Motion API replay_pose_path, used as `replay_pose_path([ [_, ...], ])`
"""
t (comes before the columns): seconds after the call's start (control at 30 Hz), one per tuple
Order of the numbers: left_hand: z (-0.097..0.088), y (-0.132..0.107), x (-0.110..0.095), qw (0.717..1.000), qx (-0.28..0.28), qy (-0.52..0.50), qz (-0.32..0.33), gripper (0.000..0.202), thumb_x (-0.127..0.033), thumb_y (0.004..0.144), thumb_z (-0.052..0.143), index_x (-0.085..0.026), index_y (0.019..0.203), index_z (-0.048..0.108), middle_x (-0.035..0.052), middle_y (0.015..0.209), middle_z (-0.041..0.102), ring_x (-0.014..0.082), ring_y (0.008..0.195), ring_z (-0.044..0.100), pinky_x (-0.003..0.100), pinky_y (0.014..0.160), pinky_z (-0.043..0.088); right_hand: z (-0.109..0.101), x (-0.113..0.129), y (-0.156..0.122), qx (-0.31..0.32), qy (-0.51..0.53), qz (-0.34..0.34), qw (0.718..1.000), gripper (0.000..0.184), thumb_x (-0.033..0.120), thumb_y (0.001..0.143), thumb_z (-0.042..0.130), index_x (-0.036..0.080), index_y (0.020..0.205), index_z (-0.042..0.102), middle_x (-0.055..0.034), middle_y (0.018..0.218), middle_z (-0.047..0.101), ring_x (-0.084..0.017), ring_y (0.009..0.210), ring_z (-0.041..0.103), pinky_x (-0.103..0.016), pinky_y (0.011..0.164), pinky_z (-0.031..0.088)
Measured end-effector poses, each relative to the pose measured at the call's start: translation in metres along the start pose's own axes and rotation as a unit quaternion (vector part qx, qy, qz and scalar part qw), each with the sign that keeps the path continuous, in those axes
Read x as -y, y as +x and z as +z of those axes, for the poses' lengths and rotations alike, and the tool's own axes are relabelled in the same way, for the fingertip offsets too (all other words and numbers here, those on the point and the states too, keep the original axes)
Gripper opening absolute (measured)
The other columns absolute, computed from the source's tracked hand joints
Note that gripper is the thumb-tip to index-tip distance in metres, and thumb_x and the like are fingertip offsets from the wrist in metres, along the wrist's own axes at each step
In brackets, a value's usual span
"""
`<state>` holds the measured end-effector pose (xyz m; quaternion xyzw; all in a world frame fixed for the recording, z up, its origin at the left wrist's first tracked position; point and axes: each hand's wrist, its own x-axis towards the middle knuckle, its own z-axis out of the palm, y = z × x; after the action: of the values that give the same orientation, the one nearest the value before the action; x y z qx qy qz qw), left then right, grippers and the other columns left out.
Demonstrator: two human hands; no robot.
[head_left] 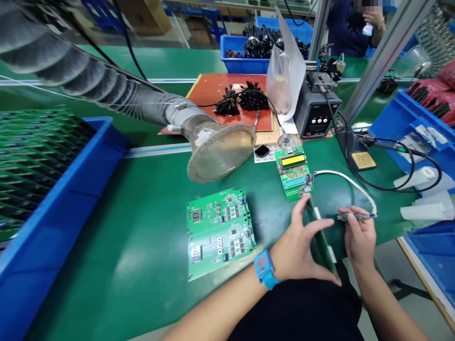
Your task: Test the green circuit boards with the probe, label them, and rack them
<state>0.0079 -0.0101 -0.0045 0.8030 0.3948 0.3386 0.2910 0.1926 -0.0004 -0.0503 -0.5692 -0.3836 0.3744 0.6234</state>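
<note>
My left hand (295, 251), with a blue wrist strap (264, 268), grips a green circuit board (323, 248) by its edges, tilted up almost edge-on to me. Between the fingers of my right hand (360, 241) is a small pin probe (355, 217), its pins pointing left toward the board but apart from it. A white sleeved cable (350, 180) runs from the probe to a green test board (291, 182) with a lit yellow display (293, 160). To the left, joined green circuit boards (213, 237) lie face up on the green bench mat (142, 255).
A fume extraction hood (222, 154) hangs over the bench. At left stands a blue bin (67, 199) of stacked boards. Behind are a soldering station (314, 111), black cable bundles (249, 97) and a blue crate (245, 64). The soldering iron (387, 144) rests at right; a person (346, 28) sits beyond.
</note>
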Motion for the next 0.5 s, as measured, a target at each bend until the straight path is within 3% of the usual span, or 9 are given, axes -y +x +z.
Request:
replay_pose_path([
  [0.1,-0.001,-0.014,0.01,0.998,-0.032,-0.043,-0.02,0.102,-0.053,0.04,0.087,-0.02,0.121,0.033,0.0253,0.149,-0.001,0.0417,0.141,0.013,0.057,0.109,0.029,0.001,0.001,0.001,0.025,-0.027,-0.009,0.999,0.022,0.034,0.085,0.058,0.022,0.103,0.051,-0.0062,0.095,0.069,-0.02,0.087,0.065,-0.041,0.082,0.05],
  [0.33,-0.016,-0.035,0.015,0.994,0.048,0.025,-0.09,0.105,-0.064,0.048,0.078,-0.016,0.131,0.035,0.0267,0.15,-0.024,0.0517,0.137,0.003,0.067,0.102,0.029,0.021,0.009,0.015,0.166,-0.066,-0.001,0.984,0.024,0.033,0.084,0.058,0.021,0.104,0.051,-0.0065,0.094,0.072,-0.018,0.091,0.066,-0.038,0.083,0.051],
  [0.4,-0.015,-0.032,0.013,0.992,0.039,0.072,-0.091,0.087,-0.058,0.062,0.075,-0.014,0.13,0.04,0.0263,0.153,-0.013,0.0491,0.138,0.0,0.067,0.103,0.027,0.03,0.009,0.021,0.191,-0.068,-0.002,0.979,0.022,0.032,0.084,0.057,0.021,0.103,0.052,-0.0059,0.095,0.072,-0.018,0.091,0.066,-0.037,0.084,0.051],
  [0.5,-0.01,-0.025,0.015,0.988,0.051,0.138,-0.051,0.064,-0.048,0.078,0.066,-0.013,0.127,0.047,0.025,0.152,0.018,0.0414,0.141,0.006,0.064,0.108,0.022,0.04,0.006,0.027,0.21,-0.101,-0.02,0.972,0.021,0.03,0.085,0.055,0.02,0.104,0.052,-0.0061,0.096,0.071,-0.017,0.091,0.065,-0.036,0.085,0.05],
])
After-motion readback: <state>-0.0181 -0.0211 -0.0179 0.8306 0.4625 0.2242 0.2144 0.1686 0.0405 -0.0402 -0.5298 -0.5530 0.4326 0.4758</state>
